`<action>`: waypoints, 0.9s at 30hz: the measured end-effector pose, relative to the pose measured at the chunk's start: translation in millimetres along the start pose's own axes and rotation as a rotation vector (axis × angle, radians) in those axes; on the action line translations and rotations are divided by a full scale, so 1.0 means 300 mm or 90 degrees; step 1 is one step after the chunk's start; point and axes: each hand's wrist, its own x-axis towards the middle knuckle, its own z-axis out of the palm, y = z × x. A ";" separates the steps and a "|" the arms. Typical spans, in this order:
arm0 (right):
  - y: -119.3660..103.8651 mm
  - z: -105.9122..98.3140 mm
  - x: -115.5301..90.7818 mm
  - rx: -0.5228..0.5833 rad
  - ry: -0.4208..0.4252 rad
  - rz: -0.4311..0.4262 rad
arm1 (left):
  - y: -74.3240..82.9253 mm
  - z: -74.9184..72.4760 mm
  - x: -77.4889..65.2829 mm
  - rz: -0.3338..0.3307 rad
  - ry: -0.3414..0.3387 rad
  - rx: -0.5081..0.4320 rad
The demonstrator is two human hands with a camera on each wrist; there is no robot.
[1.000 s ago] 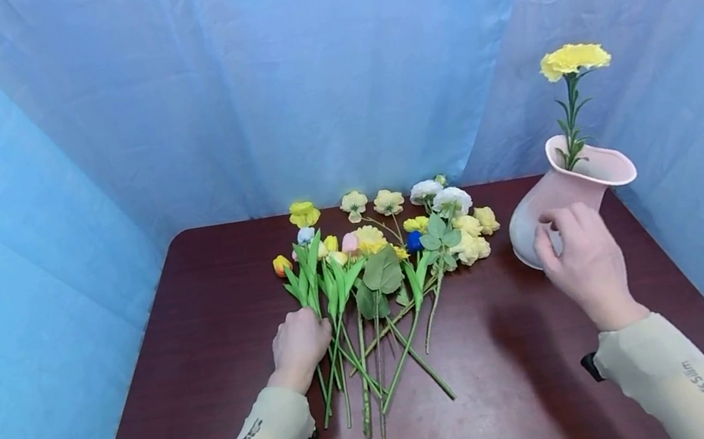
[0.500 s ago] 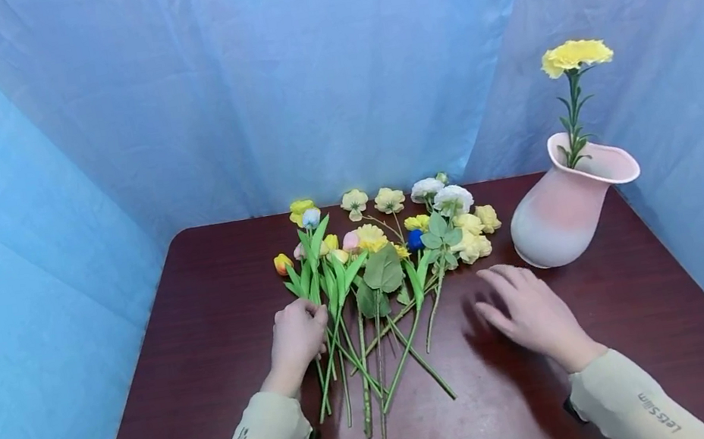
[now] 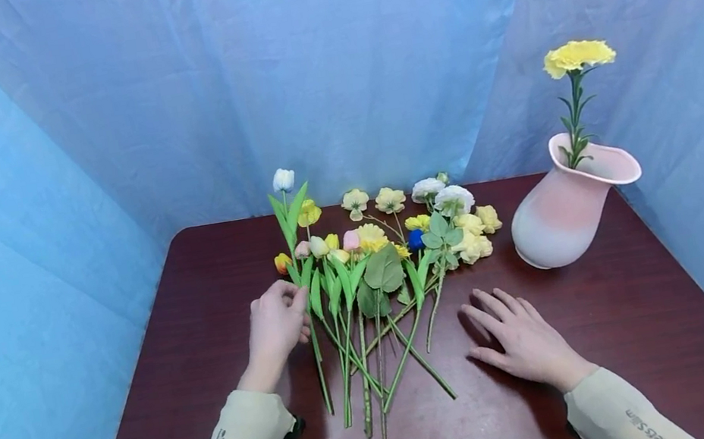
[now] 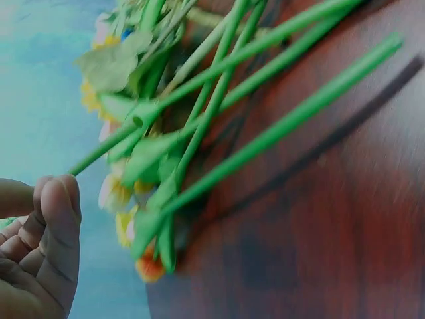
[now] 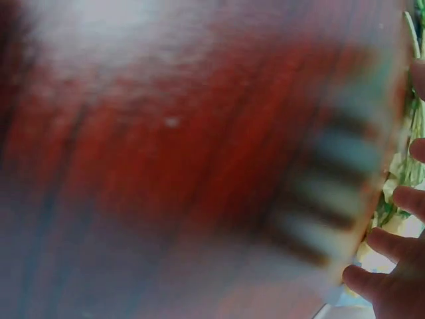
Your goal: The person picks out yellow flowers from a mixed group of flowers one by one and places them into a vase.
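My left hand [image 3: 276,319] pinches the green stem of a pale blue-white tulip [image 3: 283,180] between thumb and fingertips. The tulip stands up above the flower pile, its head overlapping the curtain in the head view. In the left wrist view, the pinched stem's cut end [image 4: 137,121] sticks out past my fingertips. Beneath it lie more tulips, among them an orange one [image 3: 283,263] and a greenish-white one [image 3: 319,246]. My right hand [image 3: 524,336] has its fingers spread, palm down, low over the table right of the stems, with nothing in it.
A pink-and-white vase [image 3: 556,222] stands at the table's right, holding one yellow carnation [image 3: 578,56]. Yellow, cream, white and blue flowers lie mid-table, heads toward the back, stems crossing. Blue curtains [image 3: 328,70] hang behind and at both sides of the dark red table [image 3: 209,365].
My left hand has drawn the pale tulip up and slightly left out of the pile. My right hand has come away from the vase, down and to the left, its fingers spreading.
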 end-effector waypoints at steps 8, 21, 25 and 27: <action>0.003 0.024 -0.019 -0.006 -0.025 0.004 | -0.072 -0.128 0.030 0.004 0.048 0.121; 0.002 0.028 -0.026 -0.012 -0.040 0.006 | -0.240 -0.224 0.027 -0.078 0.009 0.236; 0.003 0.031 -0.026 -0.014 -0.041 0.006 | -0.265 -0.223 0.024 -0.103 -0.005 0.241; 0.003 0.030 -0.026 -0.013 -0.042 0.006 | -0.275 -0.222 0.023 -0.111 -0.012 0.246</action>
